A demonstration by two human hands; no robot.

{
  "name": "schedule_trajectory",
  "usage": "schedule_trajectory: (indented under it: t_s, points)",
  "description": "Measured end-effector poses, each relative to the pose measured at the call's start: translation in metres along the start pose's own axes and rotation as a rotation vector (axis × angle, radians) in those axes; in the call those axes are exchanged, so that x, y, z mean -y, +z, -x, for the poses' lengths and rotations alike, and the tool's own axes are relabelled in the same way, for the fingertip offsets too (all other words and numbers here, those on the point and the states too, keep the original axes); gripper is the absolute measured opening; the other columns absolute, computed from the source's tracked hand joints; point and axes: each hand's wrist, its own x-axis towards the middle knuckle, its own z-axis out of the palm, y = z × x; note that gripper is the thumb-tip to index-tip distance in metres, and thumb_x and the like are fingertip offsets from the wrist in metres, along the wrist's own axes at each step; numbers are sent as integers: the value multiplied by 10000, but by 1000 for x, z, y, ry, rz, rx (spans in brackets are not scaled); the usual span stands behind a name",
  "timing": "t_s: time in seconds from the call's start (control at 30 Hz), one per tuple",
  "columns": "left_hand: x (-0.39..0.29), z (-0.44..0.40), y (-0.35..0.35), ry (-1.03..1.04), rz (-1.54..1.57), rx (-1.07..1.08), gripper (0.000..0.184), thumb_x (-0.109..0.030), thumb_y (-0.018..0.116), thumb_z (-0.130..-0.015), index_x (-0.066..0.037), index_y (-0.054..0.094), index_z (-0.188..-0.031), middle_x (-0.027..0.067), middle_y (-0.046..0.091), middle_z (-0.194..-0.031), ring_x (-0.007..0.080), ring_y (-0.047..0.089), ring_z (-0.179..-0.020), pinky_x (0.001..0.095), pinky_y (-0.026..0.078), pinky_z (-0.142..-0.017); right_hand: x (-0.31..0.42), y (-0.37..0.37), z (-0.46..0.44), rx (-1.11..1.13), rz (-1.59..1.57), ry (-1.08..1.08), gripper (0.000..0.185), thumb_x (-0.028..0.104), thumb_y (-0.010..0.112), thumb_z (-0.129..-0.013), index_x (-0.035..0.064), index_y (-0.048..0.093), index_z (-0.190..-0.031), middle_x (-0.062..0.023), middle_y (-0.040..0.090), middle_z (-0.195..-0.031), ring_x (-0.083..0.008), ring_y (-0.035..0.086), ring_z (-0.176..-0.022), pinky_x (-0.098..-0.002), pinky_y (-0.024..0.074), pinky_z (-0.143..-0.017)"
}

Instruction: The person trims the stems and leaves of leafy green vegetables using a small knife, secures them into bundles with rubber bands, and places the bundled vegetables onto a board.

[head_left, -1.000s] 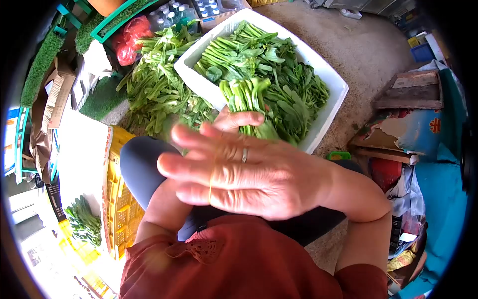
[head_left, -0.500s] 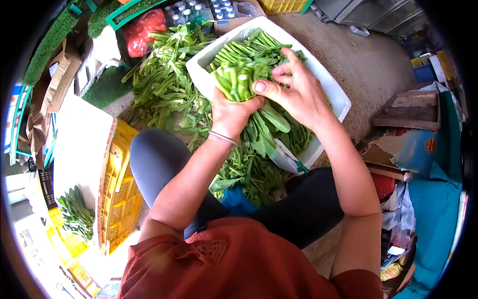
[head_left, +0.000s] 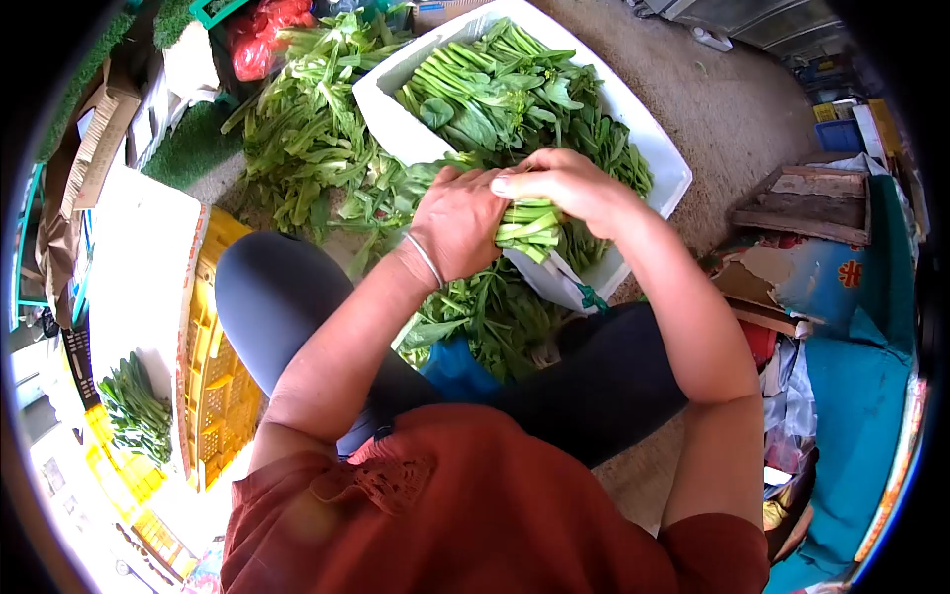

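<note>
Green stems, cut ends toward the person: a bunch (head_left: 532, 230) gripped between both hands. Left hand (head_left: 457, 223) curled against its side; right hand (head_left: 572, 188) closed over its top, thumb touching the left. Most fingertips hidden, perhaps meeting round the far side. Beyond the hands, a white foam box (head_left: 389, 127) of greens, partly blocked by them. Leftward, a leaf pile (head_left: 317, 148); farther, a red bag (head_left: 262, 42), cut off above. Below the hands, something blue (head_left: 457, 368), unclear.

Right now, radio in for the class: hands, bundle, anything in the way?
Left hand holding green bundle; right hand over it, grip partly hidden. Cut stem ends showing. Nothing seen blocking; white box of greens just beyond.
</note>
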Motion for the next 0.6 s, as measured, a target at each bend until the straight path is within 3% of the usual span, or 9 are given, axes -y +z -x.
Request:
schedule_trajectory:
  t_s: [0.07, 0.1, 0.13, 0.23, 0.3, 0.33, 0.4, 0.47, 0.6]
  points:
    - [-1, 2, -6, 24, 153, 171, 524, -140, 651, -649, -89, 413, -1113, 105, 589, -925, 273, 574, -906, 399, 396, -830, 0, -16, 5, 225, -125, 226, 337, 299, 607, -719, 44, 589, -938, -65, 595, -875, -183, 549, -794, -351, 424, -740]
    - [-4, 5, -8, 72, 264, 76, 557, -163, 686, -629, -85, 414, -1109, 108, 594, -899, 271, 576, -891, 379, 398, -818, -5, -24, 4, 230, -387, 298, 260, 265, 580, -711, 79, 594, -893, -37, 585, -845, -176, 541, -768, -366, 428, -705]
    - [-5, 6, -8, 71, 265, 76, 557, -163, 686, -629, -85, 414, -1109, 108, 594, -899, 271, 576, -891, 379, 398, -818, -11, -26, 4, 185, -461, 312, 179, 287, 551, -712, 112, 576, -741, -16, 510, -624, -150, 533, -584, -296, 454, -518]
    - [-8, 9, -12, 97, 401, 26, 605, -169, 731, -580, -83, 421, -1093, 107, 592, -885, 291, 582, -852, 376, 401, -801, -26, -28, 3, 140, -412, 313, 240, 313, 519, -740, 85, 588, -770, -30, 553, -637, -158, 542, -538, -299, 469, -510]
    - [-14, 12, -20, 0, 543, 102, 639, -147, 745, -553, -76, 412, -1094, 116, 596, -889, 306, 586, -864, 363, 435, -798, -29, -32, 0, 246, -470, 450, 366, 365, 464, -798, 24, 596, -817, -84, 599, -685, -194, 593, -585, -316, 497, -527]
    - [-15, 13, -22, -40, 664, 116, 657, -139, 747, -548, -72, 402, -1104, 118, 597, -887, 306, 588, -873, 354, 447, -801, -30, -33, 2, 243, -470, 448, 366, 365, 464, -798, 24, 596, -817, -84, 599, -685, -194, 593, -585, -316, 497, -527]
    - [-11, 13, -11, -91, 963, 98, 777, -100, 764, -536, -58, 330, -1180, 102, 555, -1011, 206, 562, -970, 300, 435, -860, -27, -32, 9, 238, -414, 344, 507, 419, 376, -856, -43, 584, -871, -136, 624, -735, -218, 626, -611, -292, 511, -537]
    - [-10, 15, -6, -139, 1237, 43, 820, -64, 772, -528, -55, 313, -1207, 79, 503, -1097, 171, 508, -1023, 294, 410, -898, -17, -31, 24, 187, -362, 258, 567, 439, 309, -888, -65, 568, -902, -152, 621, -720, -219, 634, -599, -261, 506, -510]
    - [-6, 5, -4, -218, 1232, -80, 856, -30, 779, -522, -19, 305, -1235, 69, 494, -1122, 158, 480, -1045, 297, 389, -925, 6, -36, 42, 185, -204, 151, 610, 464, 278, -897, -85, 520, -1002, -148, 600, -632, -188, 606, -521, -244, 459, -433]
